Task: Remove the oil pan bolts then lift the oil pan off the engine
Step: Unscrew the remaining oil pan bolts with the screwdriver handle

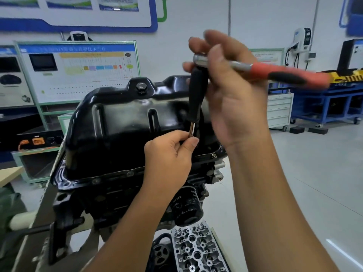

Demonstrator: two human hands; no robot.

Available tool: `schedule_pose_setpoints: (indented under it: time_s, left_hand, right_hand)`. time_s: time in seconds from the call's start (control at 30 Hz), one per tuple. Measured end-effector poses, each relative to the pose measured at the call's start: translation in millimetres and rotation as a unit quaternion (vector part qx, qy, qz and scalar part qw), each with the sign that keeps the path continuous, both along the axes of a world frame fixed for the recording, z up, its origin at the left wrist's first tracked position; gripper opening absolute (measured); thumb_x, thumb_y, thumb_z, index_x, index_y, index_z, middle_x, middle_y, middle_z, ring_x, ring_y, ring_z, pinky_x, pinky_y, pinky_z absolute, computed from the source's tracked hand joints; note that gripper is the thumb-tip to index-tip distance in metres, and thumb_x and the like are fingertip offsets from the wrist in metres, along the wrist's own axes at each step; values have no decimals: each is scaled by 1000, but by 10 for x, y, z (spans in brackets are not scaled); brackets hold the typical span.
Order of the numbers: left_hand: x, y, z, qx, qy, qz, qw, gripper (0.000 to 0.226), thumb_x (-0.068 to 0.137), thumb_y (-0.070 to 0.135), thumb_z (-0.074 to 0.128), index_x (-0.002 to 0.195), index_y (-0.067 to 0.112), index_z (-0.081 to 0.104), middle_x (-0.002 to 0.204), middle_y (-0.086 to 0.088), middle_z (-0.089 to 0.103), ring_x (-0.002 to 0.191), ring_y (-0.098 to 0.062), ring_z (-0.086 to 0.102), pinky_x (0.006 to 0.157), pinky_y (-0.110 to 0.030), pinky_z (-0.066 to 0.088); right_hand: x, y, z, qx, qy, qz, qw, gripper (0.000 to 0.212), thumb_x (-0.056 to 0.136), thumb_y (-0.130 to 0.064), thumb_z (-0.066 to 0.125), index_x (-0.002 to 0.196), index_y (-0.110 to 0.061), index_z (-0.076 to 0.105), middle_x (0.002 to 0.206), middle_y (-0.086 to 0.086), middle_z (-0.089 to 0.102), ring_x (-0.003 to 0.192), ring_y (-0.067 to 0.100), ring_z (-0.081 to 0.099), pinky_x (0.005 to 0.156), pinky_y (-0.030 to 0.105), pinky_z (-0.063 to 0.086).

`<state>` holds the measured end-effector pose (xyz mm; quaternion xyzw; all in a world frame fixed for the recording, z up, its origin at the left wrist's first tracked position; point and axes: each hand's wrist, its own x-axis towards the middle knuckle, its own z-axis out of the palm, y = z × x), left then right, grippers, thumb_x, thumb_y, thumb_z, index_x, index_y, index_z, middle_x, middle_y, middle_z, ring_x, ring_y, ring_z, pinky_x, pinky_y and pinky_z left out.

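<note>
The oil pan (121, 130) sits upside-up on top of the inverted engine (125, 195), its flange following the edge of the block; one bolt (214, 155) is visible at the right corner of the flange. The right hand (227, 91) curls its fingers around the head of a ratchet (255, 70) with a red handle, and the left hand (169, 160) pinches something small, probably a bolt, at the tip of the black extension (197, 95). The pan is stamped steel, stiff, probably moderately heavy and maybe oily, so slippery. It seems best to grip it under the flange at two opposite sides.
</note>
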<state>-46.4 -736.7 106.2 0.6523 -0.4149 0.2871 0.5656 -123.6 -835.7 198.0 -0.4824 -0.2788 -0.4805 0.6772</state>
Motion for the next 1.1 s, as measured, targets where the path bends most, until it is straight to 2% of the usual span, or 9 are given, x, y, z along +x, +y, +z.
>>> schedule_pose_setpoints:
  time_s: [0.07, 0.13, 0.23, 0.33, 0.5, 0.73, 0.8, 0.93, 1.1]
  left_hand:
    - [0, 3, 8, 8, 0, -11, 1000, 14, 88, 22, 76, 75, 22, 72, 44, 9, 33, 43, -8, 29, 46, -17, 28]
    - [5, 2, 14, 17, 2, -12, 1000, 21, 89, 20, 78, 72, 28, 68, 44, 9, 32, 42, -8, 28, 46, -15, 27]
    - [3, -10, 12, 9, 8, 2, 1000, 25, 89, 19, 79, 71, 31, 66, 43, 10, 34, 42, -8, 30, 46, -12, 27]
    - [2, -23, 4, -2, 19, 8, 1000, 26, 88, 19, 80, 71, 32, 65, 44, 10, 33, 42, -8, 30, 46, -11, 27]
    - [11, 12, -6, 47, 6, -17, 999, 14, 94, 25, 72, 81, 24, 70, 45, 9, 38, 44, -7, 33, 44, -25, 34]
    - [4, -8, -17, 25, 6, 6, 1000, 26, 87, 20, 81, 69, 30, 66, 42, 12, 36, 41, -7, 35, 44, -14, 31]
    - [-7, -3, -22, 20, 6, 7, 1000, 26, 87, 20, 81, 70, 31, 66, 43, 11, 38, 40, -7, 36, 43, -19, 34]
    - [-4, -8, -22, 16, 6, 14, 1000, 25, 87, 22, 81, 69, 28, 65, 43, 11, 39, 40, -8, 37, 45, -14, 31]
    - [30, -21, -30, 16, 16, -3, 1000, 31, 87, 25, 81, 66, 25, 57, 44, 9, 33, 42, -9, 29, 44, -14, 27]
  right_hand:
    - [-16, 31, -10, 97, 42, 173, 979, 23, 109, -25, 46, 112, -10, 64, 103, 11, 76, 81, 25, 71, 73, 36, 57]
    - [20, 32, -48, 125, 54, 213, 968, 25, 110, -28, 44, 108, -12, 63, 101, 11, 75, 80, 27, 71, 71, 36, 56]
    - [26, 81, -35, 33, 1, 46, 998, 12, 102, -10, 59, 101, -13, 71, 106, 12, 74, 91, 38, 72, 82, 50, 59]
    - [54, 76, -46, -118, -44, -157, 980, 21, 95, 0, 66, 110, -14, 71, 114, 19, 72, 100, 43, 71, 93, 60, 57]
    - [-16, 89, -41, 95, 32, 138, 985, 15, 106, -19, 50, 107, -15, 65, 114, 15, 72, 82, 26, 68, 70, 37, 50]
    - [-60, 37, -16, 90, 78, 191, 974, 27, 108, -34, 41, 109, -19, 63, 104, 7, 77, 76, 19, 68, 66, 31, 46]
    - [-55, 67, -32, 64, 48, 139, 987, 19, 108, -23, 47, 107, -17, 66, 105, 9, 76, 79, 25, 70, 71, 37, 51]
    - [-31, 38, -65, -100, -45, -189, 976, 20, 96, 1, 65, 112, -9, 71, 107, 14, 73, 90, 31, 74, 84, 45, 61]
    - [-48, 49, -48, 40, 59, 127, 989, 25, 106, -30, 45, 115, -14, 63, 116, 10, 75, 79, 21, 68, 68, 34, 45]
